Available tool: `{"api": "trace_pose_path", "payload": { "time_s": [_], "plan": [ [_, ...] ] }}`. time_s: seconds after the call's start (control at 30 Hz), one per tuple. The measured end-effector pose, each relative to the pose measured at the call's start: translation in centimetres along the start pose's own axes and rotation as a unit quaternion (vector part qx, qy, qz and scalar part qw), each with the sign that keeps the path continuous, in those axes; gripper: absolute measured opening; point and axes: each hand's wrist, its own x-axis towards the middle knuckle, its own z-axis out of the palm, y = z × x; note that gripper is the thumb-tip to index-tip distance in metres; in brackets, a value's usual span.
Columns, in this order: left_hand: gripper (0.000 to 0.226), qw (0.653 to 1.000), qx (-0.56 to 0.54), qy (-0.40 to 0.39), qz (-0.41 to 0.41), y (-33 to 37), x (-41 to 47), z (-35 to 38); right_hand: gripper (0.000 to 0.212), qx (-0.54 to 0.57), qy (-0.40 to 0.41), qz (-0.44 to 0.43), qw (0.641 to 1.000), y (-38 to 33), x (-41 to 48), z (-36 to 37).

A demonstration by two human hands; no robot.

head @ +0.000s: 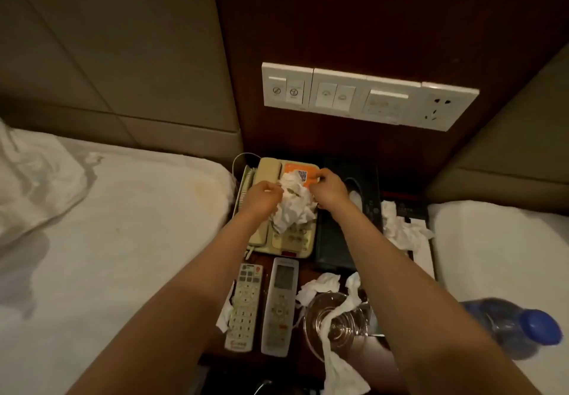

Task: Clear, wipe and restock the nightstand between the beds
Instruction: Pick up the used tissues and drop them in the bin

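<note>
Lying on the phone (288, 242) at the bench's (308, 270) back, the tissue wad (292, 206) is pinched from both sides, the left grip (264, 194) and right grip (328, 190) curling fingers into it. Remotes (244, 305), a glass (314, 317) and loose tissues (320, 285) crowd the front edge. Beds (123, 240) flank both sides closely.

In dim warm light, a dark wood wall panel (338, 25) bearing a white switch plate (366, 96) stands between beige padded headboards (107, 40) behind two white-sheeted beds (123, 225).

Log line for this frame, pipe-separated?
step: clearing | left hand: grips crumpled tissues | right hand: grips crumpled tissues | where: atop telephone | uncleared: glass
</note>
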Motion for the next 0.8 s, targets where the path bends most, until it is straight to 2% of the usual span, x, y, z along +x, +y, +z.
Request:
{"api": "trace_pose_path", "payload": {
  "time_s": [0.07,0.17,0.23,0.27,0.3,0.33,0.4,0.47,0.5,0.6,0.8],
  "plan": [
    [0.011,0.998,0.025,0.029,0.052,-0.4,0.8,0.5,0.029,-0.07,-0.024,-0.024,0.997,0.2,0.6,0.4],
    [0.029,0.985,0.13,0.031,0.112,-1.1,1.6,1.0,0.047,-0.148,-0.054,-0.034,0.987,0.7,0.8,0.8],
    [0.04,0.957,0.246,0.02,0.15,-1.2,1.7,1.5,0.032,-0.144,-0.039,-0.044,0.988,1.3,0.8,1.1],
    [0.042,0.937,0.312,0.016,0.156,-1.1,1.6,1.6,0.014,-0.138,-0.018,-0.046,0.989,1.6,0.8,1.2],
    [0.041,0.92,0.36,0.018,0.157,-1.2,1.8,1.8,0.011,-0.124,0.001,-0.049,0.991,1.8,0.9,1.3],
    [0.037,0.908,0.389,0.026,0.152,-1.3,1.8,2.0,0.025,-0.114,0.02,-0.056,0.992,2.1,1.0,1.4],
    [0.027,0.908,0.39,0.051,0.146,-1.6,1.5,2.0,0.029,-0.088,0.048,-0.074,0.992,2.1,0.7,1.4],
    [0.024,0.918,0.359,0.073,0.156,-1.9,0.7,1.8,0.01,-0.057,0.069,-0.095,0.991,1.8,-0.2,1.1],
    [0.025,0.92,0.348,0.081,0.162,-1.9,0.2,1.6,0.008,-0.04,0.085,-0.107,0.99,1.7,-0.7,0.8],
    [0.025,0.926,0.312,0.114,0.177,-2.0,-2.7,0.9,0.019,0.004,0.123,-0.117,0.986,1.9,-3.7,0.0],
    [0.027,0.936,0.253,0.128,0.206,-1.9,-10.6,-0.2,0.018,0.017,0.127,-0.119,0.985,1.8,-12.7,-1.5]
  ]
}}
